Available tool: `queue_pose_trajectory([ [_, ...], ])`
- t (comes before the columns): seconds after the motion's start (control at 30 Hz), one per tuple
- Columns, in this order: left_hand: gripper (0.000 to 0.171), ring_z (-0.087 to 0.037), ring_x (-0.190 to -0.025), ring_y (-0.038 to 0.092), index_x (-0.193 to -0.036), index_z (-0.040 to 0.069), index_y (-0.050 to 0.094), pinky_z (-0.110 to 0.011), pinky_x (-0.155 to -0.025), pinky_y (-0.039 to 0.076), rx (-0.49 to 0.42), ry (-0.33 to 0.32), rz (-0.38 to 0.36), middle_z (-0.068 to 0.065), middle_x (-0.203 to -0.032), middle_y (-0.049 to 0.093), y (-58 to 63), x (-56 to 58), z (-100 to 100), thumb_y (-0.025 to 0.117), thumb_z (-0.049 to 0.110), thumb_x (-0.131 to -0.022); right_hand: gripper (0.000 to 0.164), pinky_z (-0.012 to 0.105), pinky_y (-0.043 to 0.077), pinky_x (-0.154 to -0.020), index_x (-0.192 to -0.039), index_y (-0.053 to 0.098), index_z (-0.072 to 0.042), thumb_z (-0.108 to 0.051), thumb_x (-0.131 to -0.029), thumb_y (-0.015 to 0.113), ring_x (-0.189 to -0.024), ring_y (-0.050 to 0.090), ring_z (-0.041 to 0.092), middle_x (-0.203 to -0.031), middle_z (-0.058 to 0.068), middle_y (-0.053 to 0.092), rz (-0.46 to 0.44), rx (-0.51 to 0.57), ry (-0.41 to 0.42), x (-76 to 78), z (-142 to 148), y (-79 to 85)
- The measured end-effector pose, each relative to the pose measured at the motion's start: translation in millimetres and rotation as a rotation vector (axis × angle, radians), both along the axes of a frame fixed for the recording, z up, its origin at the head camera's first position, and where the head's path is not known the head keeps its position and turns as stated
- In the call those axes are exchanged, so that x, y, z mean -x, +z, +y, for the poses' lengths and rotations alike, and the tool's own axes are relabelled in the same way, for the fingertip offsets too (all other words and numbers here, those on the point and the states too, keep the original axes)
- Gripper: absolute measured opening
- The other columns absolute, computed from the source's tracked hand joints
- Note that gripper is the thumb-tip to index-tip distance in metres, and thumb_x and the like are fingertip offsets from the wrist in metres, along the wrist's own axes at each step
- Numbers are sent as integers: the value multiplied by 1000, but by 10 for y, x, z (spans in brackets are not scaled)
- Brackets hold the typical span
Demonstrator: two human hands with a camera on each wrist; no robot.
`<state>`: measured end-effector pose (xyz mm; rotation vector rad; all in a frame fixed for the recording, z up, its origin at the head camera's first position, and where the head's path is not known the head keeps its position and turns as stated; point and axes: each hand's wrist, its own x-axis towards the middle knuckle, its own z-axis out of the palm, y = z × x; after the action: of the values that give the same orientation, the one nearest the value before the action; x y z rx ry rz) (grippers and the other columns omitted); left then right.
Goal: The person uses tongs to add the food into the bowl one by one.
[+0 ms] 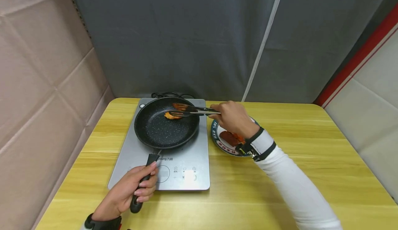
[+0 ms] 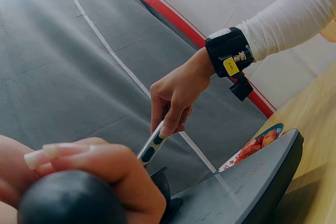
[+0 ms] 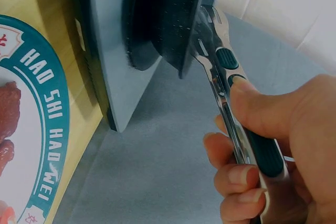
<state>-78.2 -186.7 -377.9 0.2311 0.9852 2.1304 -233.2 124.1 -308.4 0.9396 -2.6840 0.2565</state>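
My left hand (image 1: pixel 135 185) grips the black handle (image 1: pixel 152 159) of a speckled frying pan (image 1: pixel 160 133), which sits on a silver induction cooktop (image 1: pixel 192 157). In my right hand (image 1: pixel 233 116) is a pair of metal tongs (image 3: pixel 226 87) with dark grip pads, reaching over the pan's right rim. Near the tongs' tips, an orange-brown piece of food (image 1: pixel 171 116) lies in the pan, and a second reddish piece (image 1: pixel 179 106) shows beside the upper tip. Under my right wrist stands a plate (image 1: pixel 224 147) with reddish meat (image 1: pixel 228 139), partly hidden by the wrist strap.
A black cable (image 1: pixel 169 94) lies behind the cooktop. The wooden table (image 1: pixel 298 143) meets a grey curtain (image 1: pixel 180 43) at the back, a padded beige wall (image 1: pixel 40 85) on the left and a white panel (image 1: pixel 370 112) on the right.
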Motion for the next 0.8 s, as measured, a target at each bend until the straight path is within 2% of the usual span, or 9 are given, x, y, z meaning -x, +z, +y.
queue_pose_trajectory([
  [0.23,28,-2,-48,32,-94,11,41,-15,-41,33,-6,-3,2,8,-64,35,-8,1,-3,22,27,-105,24,27,38,-38,-103,67,-15,-32,-86,64,-53,49,11,-71,-2,63,24,-5,3,-22,22,12],
  [0.43,28,-2,-47,32,-94,11,41,-14,-41,33,-10,-7,6,8,-64,34,-19,13,6,21,27,-105,19,28,37,-38,-95,67,-14,-31,-87,64,-51,47,13,-65,-2,58,51,-7,11,8,-20,-21],
  [0.8,28,-2,-47,33,-94,10,40,-14,-41,33,-3,-15,4,8,-63,33,-23,34,12,21,28,-105,23,29,40,-41,-100,66,-13,-32,-87,62,-53,47,15,-65,0,55,10,-27,-62,8,-111,-45],
])
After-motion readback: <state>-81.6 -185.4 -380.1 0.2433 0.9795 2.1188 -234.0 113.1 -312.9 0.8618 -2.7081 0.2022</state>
